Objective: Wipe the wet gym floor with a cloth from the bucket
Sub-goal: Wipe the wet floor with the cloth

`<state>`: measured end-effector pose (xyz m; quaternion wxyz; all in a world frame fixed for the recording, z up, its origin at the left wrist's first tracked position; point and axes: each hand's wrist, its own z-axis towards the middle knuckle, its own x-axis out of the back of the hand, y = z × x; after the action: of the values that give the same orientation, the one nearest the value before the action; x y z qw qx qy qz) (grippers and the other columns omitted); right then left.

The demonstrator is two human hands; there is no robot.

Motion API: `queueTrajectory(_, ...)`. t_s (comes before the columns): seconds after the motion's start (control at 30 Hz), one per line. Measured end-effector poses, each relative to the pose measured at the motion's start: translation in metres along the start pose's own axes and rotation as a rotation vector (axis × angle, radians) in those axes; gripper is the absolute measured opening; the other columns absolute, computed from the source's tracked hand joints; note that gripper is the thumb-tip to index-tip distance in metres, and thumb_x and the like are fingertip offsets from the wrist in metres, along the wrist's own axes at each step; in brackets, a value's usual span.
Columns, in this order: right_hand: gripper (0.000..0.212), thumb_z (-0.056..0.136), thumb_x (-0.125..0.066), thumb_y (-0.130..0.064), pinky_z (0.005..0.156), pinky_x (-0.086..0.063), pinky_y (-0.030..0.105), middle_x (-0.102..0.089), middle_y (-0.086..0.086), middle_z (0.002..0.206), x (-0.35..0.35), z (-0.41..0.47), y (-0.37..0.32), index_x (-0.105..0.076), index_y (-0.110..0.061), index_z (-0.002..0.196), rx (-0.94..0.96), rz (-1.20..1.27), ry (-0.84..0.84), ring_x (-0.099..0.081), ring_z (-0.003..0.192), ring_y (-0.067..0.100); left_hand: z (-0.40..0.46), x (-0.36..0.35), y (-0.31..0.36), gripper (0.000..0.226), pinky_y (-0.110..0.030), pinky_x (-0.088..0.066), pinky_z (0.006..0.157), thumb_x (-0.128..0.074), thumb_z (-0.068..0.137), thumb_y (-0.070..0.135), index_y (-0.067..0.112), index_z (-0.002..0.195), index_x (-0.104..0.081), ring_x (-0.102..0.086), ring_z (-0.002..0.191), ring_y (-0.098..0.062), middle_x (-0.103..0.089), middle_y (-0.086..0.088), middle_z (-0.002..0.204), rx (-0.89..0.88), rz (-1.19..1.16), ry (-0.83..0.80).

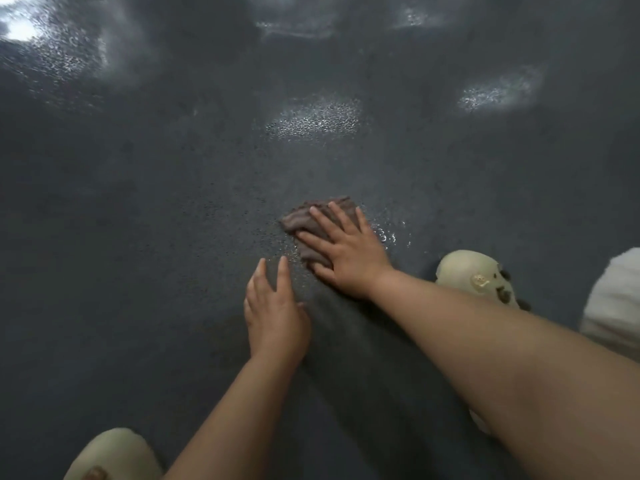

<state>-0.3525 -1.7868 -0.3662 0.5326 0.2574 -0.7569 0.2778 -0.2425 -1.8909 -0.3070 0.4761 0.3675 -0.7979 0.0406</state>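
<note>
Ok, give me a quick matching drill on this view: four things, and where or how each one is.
1. cloth
2. left hand
3. right hand
4. floor

a. flat beside the cloth, holding nothing
b. dark, with wet shiny patches
c. crumpled under a palm
d. fingers spread, pressing down

Pairs: 1-c, 2-a, 3-d, 4-b

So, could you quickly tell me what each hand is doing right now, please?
Left hand: open, fingers straight, holding nothing, over the floor.
Right hand: open, fingers spread flat, pressing the cloth onto the floor.
</note>
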Motion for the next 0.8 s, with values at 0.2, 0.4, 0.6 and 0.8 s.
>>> queueTrajectory(0.2,0.06,0.094,-0.032,-0.057,0.113,0.011,0.051,0.009,-0.005,0.159,0.01,0.004,0.039,-0.01,-0.043,0.148,-0.129,-0.029,-0.008,0.012,0.146,0.024,0.001,-0.019,0.032,0.096,-0.037,-0.003,0.117,-0.063,0.085,0.043,0.028,0.15,0.006,0.007,0.145,-0.025,0.014,-0.006,0.156,-0.078,0.147,-0.087)
queueTrajectory(0.4,0.058,0.095,-0.028,-0.057,0.113,0.012,0.049,0.01,-0.006,0.159,0.011,-0.012,0.084,-0.009,-0.043,0.148,-0.423,0.067,0.025,0.013,0.145,0.023,0.004,-0.029,0.052,0.107,-0.039,-0.002,0.117,-0.07,0.079,0.046,0.029,0.149,0.009,0.009,0.145,-0.028,0.018,-0.011,0.155,-0.087,0.305,-0.143)
queueTrajectory(0.6,0.059,0.096,-0.028,-0.055,0.114,0.006,0.054,0.006,0.001,0.16,-0.002,-0.061,0.086,-0.01,-0.039,0.149,-0.826,0.182,0.069,0.008,0.146,0.028,0.006,-0.032,0.056,0.108,-0.041,-0.005,0.117,-0.071,0.076,0.05,0.029,0.15,0.005,0.005,0.146,-0.026,0.011,-0.011,0.158,-0.097,0.391,-0.114)
queueTrajectory(0.8,0.06,0.085,-0.029,-0.055,0.103,-0.022,0.067,-0.036,0.015,0.149,-0.035,-0.081,-0.015,-0.04,-0.035,0.14,-0.711,0.129,0.097,-0.031,0.135,0.042,0.006,-0.036,0.054,0.081,-0.043,-0.006,0.117,-0.058,0.089,0.038,0.032,0.15,-0.004,0.001,0.146,-0.024,0.007,-0.009,0.158,-0.115,0.352,-0.051)
